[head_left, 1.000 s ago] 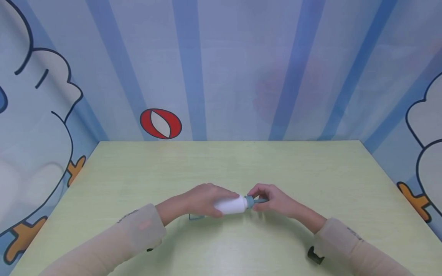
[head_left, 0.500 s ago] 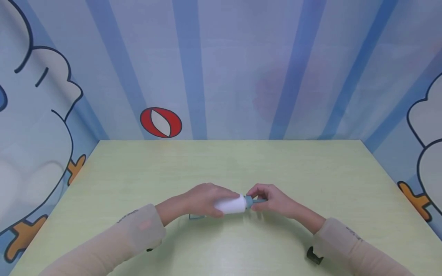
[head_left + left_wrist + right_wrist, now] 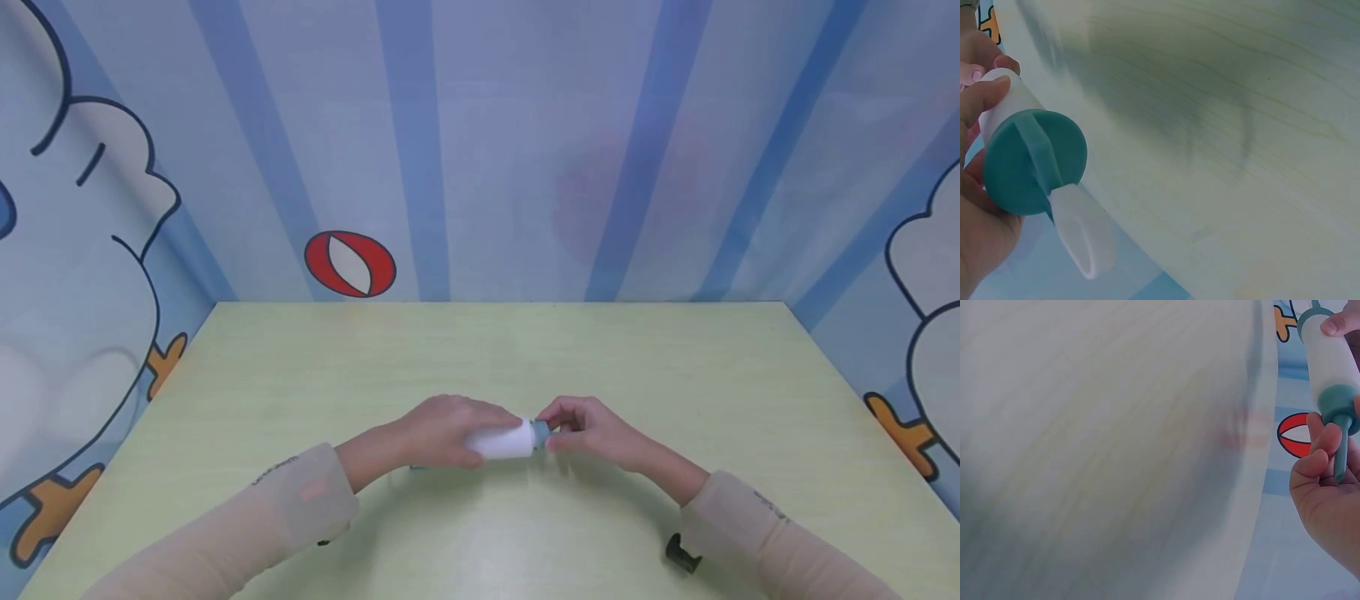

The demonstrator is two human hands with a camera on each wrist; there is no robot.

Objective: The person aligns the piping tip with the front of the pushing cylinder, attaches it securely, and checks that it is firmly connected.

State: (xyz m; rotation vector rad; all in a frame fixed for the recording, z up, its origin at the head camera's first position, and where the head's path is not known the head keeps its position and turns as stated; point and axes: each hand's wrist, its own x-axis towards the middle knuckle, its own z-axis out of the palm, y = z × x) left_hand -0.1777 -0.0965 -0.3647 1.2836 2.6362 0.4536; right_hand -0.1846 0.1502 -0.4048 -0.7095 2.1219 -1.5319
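A white cylinder (image 3: pixel 504 442) with teal ends is held level above the table, between both hands. My left hand (image 3: pixel 447 429) grips its body from above, hiding much of its left half. In the left wrist view, a round teal end cap (image 3: pixel 1035 162) carries a raised bar and a white loop (image 3: pixel 1085 231). At the other end is a teal collar (image 3: pixel 1337 401) with a thin teal spout (image 3: pixel 1341 453). My right hand (image 3: pixel 596 433) pinches around this collar, with the spout running between fingers and palm. The cylinder's exact kind is unclear.
A pale wood-grain table (image 3: pixel 480 350) lies beneath both hands. Blue striped walls (image 3: pixel 510 150) with cartoon prints border it at the back and sides. A dark fitting (image 3: pixel 682 554) hangs under the right cuff.
Both hands stay nearly in place. The loop below the left hand has turned mostly out of sight in the head view, and the right fingers now cover more of the spout.
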